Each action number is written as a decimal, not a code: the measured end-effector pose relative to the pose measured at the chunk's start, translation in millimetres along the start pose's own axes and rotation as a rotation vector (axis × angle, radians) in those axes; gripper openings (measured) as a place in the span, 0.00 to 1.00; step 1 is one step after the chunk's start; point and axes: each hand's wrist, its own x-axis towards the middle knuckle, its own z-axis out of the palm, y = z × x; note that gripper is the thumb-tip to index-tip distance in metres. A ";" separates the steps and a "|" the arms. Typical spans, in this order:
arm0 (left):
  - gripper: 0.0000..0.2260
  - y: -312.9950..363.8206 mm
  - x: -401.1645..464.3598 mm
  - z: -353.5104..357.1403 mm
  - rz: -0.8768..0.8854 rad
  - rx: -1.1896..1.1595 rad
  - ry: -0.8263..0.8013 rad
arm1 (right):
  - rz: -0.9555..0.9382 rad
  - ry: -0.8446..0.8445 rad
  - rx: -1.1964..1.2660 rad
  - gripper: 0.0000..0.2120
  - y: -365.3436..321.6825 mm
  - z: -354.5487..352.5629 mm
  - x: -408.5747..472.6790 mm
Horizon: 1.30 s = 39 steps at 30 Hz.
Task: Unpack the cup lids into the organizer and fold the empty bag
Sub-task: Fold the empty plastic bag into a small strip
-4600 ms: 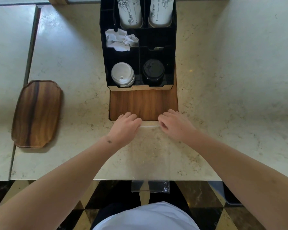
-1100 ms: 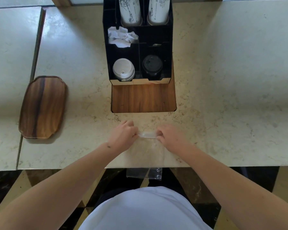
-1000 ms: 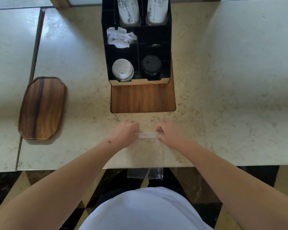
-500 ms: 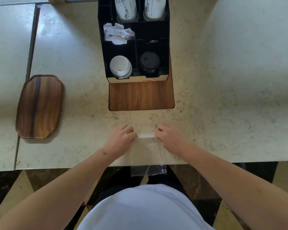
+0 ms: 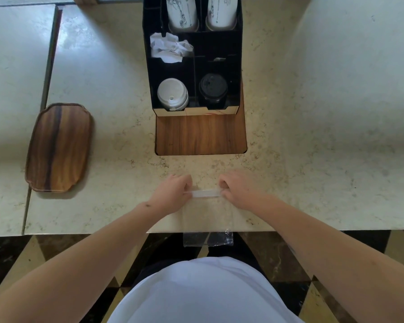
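A clear empty plastic bag lies flat on the marble counter, its lower end hanging over the front edge. My left hand and my right hand each pinch one end of its far edge, which is rolled into a narrow white strip between them. The black organizer stands further back. Its front left compartment holds a stack of white cup lids, the front right one a stack of black cup lids.
The organizer stands on a wooden board. Two paper cup stacks fill its back slots, and crumpled white paper sits in a middle slot. A wooden tray lies at the left. The counter's front edge is close to my body.
The bag's far edge has been drawn back from the wooden board toward me and rolled over. Both hands, flat half a second ago, now pinch the rolled strip.
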 end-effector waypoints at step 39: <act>0.06 7.1 -14.0 7.5 0.020 0.026 -0.053 | -0.006 -0.059 0.031 0.04 -9.7 8.9 -20.9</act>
